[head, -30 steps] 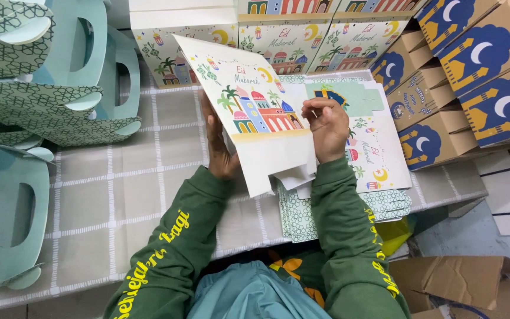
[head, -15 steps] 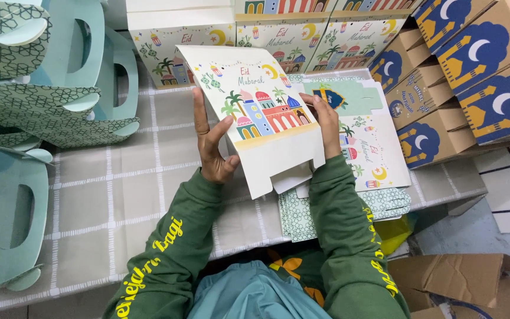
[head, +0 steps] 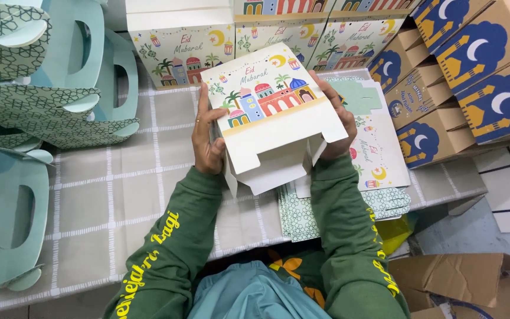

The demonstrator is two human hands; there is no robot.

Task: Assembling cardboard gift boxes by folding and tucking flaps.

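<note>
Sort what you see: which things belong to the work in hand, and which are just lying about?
In hand: white printed carton, left hand, right hand, flat printed cartons.
Lying about: teal handled boxes, blue-and-brown boxes, torn cardboard.

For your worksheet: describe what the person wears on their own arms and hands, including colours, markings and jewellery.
Both arms are covered by long dark green sleeves: the left sleeve and the right sleeve. Each carries curly yellow lettering running along the forearm. The cuffs end at the wrists, leaving both hands bare, with no gloves. The left hand has a thin ring on one finger; the right hand shows no jewellery.
</note>
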